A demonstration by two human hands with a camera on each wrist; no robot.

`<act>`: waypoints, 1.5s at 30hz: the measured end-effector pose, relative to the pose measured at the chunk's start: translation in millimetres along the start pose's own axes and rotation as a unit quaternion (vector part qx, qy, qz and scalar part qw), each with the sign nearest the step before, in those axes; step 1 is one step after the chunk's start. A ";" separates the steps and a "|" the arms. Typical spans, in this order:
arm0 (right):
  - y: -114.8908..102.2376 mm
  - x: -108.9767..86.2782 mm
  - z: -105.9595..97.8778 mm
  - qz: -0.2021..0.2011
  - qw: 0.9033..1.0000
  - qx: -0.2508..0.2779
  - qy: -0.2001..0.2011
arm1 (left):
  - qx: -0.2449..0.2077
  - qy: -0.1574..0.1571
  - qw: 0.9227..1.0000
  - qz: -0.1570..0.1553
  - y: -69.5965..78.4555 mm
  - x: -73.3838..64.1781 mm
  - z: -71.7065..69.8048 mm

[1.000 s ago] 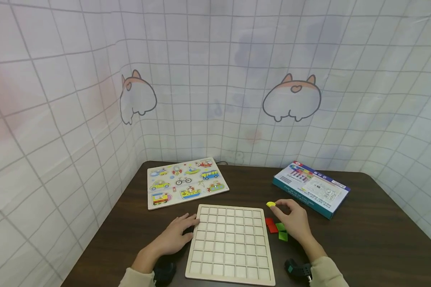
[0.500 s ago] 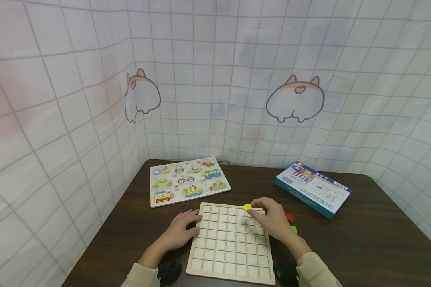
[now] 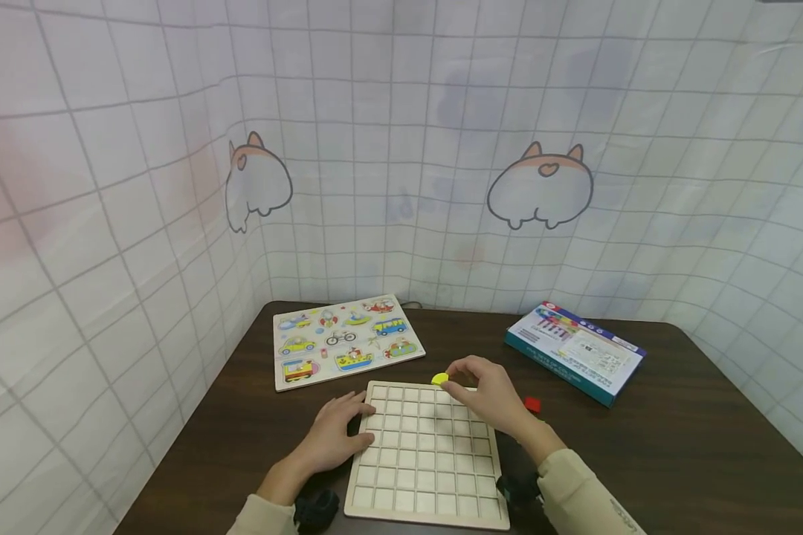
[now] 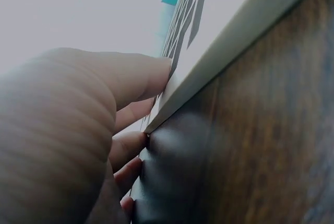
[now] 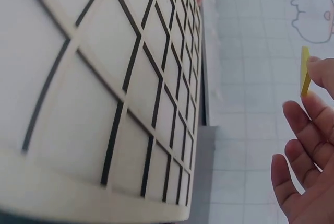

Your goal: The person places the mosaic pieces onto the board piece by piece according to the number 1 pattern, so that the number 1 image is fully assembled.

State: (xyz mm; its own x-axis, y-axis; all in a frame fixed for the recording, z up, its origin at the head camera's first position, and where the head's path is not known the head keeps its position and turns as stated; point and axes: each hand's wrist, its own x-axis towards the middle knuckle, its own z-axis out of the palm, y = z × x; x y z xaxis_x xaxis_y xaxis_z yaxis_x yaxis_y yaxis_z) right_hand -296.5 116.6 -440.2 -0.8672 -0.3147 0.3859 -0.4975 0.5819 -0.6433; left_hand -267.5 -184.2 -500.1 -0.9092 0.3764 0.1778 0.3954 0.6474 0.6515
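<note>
1. The yellow piece is held up near the far edge of the wooden board, not yet laid down. No coloured piece is seen in the visible squares, so the work is judged to be at an early stage.
2. The yellow piece is thin, flat and bright; its outline is partly covered, so its exact shape cannot be told.
3. It is pinched between the thumb and fingers of the right hand; the other fingers are loosely bent.
4. The wooden board's left edge is touched by the left hand, its fingers spread.
5. A red piece is seen on the desk, right of the wooden board.
6. Farther back, a picture puzzle and a box are set.
</note>
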 end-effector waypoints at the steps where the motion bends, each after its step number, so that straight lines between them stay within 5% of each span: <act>1: -0.1 1.7 2.4 0.005 1.000 0.003 -0.005 | 0.001 0.001 1.000 -0.001 -0.3 -0.2 0.3; 12: 6.1 13.3 35.1 0.047 0.998 0.024 -0.043 | -0.002 0.001 1.000 -0.004 -0.6 -0.9 1.1; 20: 10.1 12.9 51.8 0.034 0.996 0.005 -0.077 | -0.015 0.003 1.000 -0.004 1.4 -1.8 1.4; 45: 16.5 9.6 64.8 0.016 0.995 -0.042 -0.091 | -0.019 0.007 1.000 -0.003 -0.5 -1.4 0.4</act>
State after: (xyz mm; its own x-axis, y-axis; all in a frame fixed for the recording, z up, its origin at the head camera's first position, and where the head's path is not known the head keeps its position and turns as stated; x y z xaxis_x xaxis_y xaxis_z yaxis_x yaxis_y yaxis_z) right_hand -314.5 74.5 -489.9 -0.8761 -0.4209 0.2353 -0.4724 0.6517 -0.5934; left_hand -266.4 -184.8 -500.9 -0.9136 0.3627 0.1840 0.3847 0.6239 0.6803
